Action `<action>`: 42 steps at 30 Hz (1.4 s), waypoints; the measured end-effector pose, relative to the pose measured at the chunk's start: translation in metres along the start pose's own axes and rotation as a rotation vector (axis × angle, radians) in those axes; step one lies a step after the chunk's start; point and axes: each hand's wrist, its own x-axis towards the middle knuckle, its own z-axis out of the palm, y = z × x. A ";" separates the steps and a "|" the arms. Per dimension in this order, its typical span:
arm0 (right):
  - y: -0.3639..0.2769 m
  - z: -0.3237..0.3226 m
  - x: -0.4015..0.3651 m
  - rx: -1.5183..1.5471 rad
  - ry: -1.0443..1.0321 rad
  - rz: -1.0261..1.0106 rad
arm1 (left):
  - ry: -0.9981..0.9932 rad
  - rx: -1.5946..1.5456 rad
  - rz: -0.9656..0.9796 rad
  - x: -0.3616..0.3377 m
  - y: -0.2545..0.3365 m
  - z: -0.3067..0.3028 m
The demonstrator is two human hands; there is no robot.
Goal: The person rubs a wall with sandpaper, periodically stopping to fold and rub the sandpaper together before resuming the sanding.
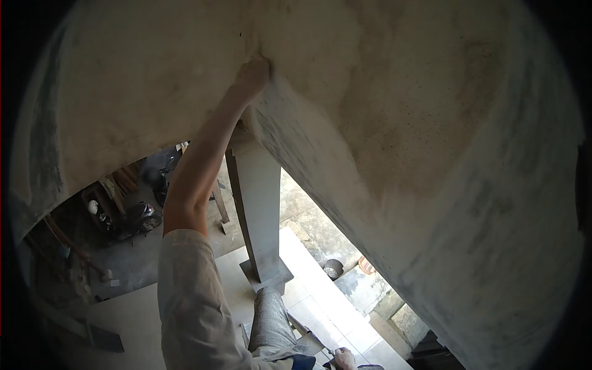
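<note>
My left hand [252, 73] is raised at the end of a bare forearm, pressed to the ceiling plaster [185, 68] where it meets a sloping beam [308, 132]. Its fingers are closed, and whatever they may hold is hidden against the surface. Pale smeared patches run along the beam beside it. Low in the view, near my grey trouser leg [269, 317], my right hand [345, 358] is closed at the end of a thin, dark-edged strip. That thing's kind is not clear.
Below the beam stands a grey pillar [259, 209] on a square base. White floor tiles [308, 308] end at a step down to rough paving with a dark pot [333, 268]. Motorbikes [139, 219] and timber [126, 179] stand at lower left.
</note>
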 end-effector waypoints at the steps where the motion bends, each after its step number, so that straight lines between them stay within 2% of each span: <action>1: -0.002 0.000 0.004 0.001 0.003 -0.007 | 0.036 -0.049 -0.044 0.010 -0.006 0.012; 4: -0.017 0.000 0.012 0.005 0.009 -0.024 | -0.053 -0.001 -0.079 -0.022 0.037 -0.018; 7: -0.041 -0.007 0.015 0.000 0.002 -0.030 | 0.076 0.018 0.072 -0.062 0.071 -0.042; 10: -0.051 -0.010 0.019 -0.006 0.003 -0.045 | 0.084 0.023 -0.001 -0.035 0.052 -0.035; 13: -0.055 -0.011 0.020 -0.006 0.001 -0.056 | 0.016 0.032 0.028 -0.026 0.044 -0.046; 16: -0.061 -0.012 0.022 -0.006 -0.003 -0.069 | -0.046 0.009 0.050 -0.063 0.080 -0.077; 19: -0.065 -0.016 0.022 -0.012 -0.002 -0.073 | 0.027 0.096 0.216 -0.089 0.102 -0.086; 22: -0.064 -0.017 0.021 -0.016 0.003 -0.080 | 0.087 0.083 0.088 -0.055 0.079 -0.065; 24: -0.065 -0.017 0.022 -0.011 0.000 -0.088 | -0.002 0.078 0.079 -0.044 0.072 -0.069; 28: -0.068 -0.017 0.024 -0.001 0.002 -0.101 | 0.015 0.156 0.155 -0.088 0.111 -0.094; 31: -0.068 -0.020 0.022 -0.002 0.002 -0.098 | -0.059 0.116 0.201 -0.092 0.114 -0.103; 35: -0.070 -0.021 0.023 -0.005 0.004 -0.106 | 0.031 0.071 0.054 -0.048 0.074 -0.070; 37: -0.070 -0.020 0.023 0.001 0.003 -0.109 | 0.043 0.072 0.063 -0.049 0.077 -0.074; 40: -0.073 -0.021 0.022 0.012 0.000 -0.109 | 0.146 0.123 0.244 -0.097 0.110 -0.086; 42: -0.071 -0.024 0.022 0.007 -0.002 -0.106 | 0.065 0.063 0.196 -0.088 0.109 -0.086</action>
